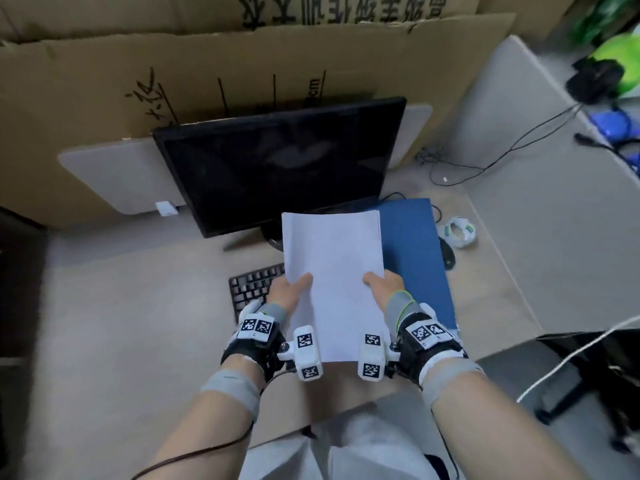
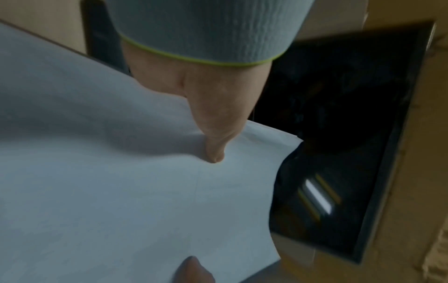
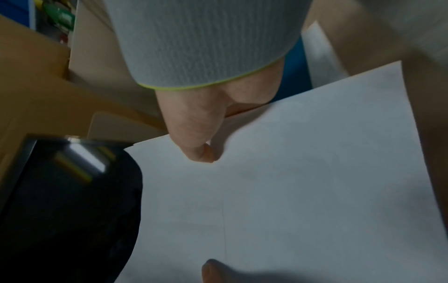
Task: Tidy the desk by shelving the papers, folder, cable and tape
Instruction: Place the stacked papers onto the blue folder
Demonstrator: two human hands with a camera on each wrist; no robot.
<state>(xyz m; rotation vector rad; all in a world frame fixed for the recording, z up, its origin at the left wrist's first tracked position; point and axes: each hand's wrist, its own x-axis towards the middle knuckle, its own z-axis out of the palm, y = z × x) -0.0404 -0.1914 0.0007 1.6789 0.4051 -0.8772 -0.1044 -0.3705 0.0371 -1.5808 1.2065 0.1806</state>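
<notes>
I am holding a stack of white papers (image 1: 334, 278) up off the desk (image 1: 138, 323) with both hands. My left hand (image 1: 287, 294) is pinching the stack's left edge, thumb pressing flat on the top sheet and the other fingers tucked underneath, out of sight. My right hand (image 1: 384, 289) is gripping the right edge the same way, thumb on top. Both wrist views are showing a thumb denting the paper.

Just beyond my left fingers, a black keyboard (image 1: 252, 289) is lying partly under the stack. Directly beneath and to the right of my right fingers, the blue folder (image 1: 412, 254) is resting flat on the desk. Farther right of those fingers, a roll of tape (image 1: 459, 231) is sitting near the folder's far corner, with a black cable (image 1: 485, 164) trailing beyond it. Past the stack's far edge, a dark monitor (image 1: 277, 164) is standing before cardboard sheets (image 1: 207, 64).
</notes>
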